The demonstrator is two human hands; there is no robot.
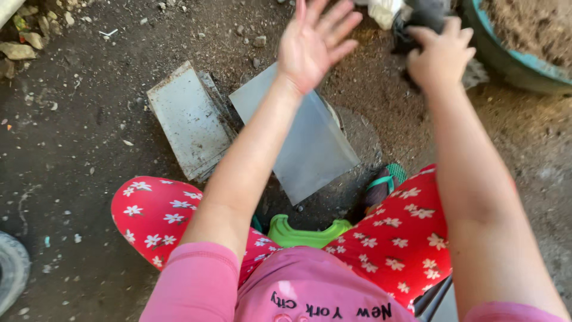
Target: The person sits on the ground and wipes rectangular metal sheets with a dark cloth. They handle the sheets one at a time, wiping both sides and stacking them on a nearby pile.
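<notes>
Right hand (440, 55) grip closed, perhaps on dark cloth (420, 15); left hand (314, 40) spread

A single head-worn camera looks steeply down from close above, past the person's lap to the dirt ground (71, 137) in front.

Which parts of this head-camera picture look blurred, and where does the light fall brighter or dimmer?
Head view: the left hand, open with fingers spread, looks softly blurred at the fingertips; the right hand, closed on a dark cloth, is a little sharper. The light is soft, without glare; the two grey metal plates read palest, while the ground beneath the legs lies in shadow.
</notes>
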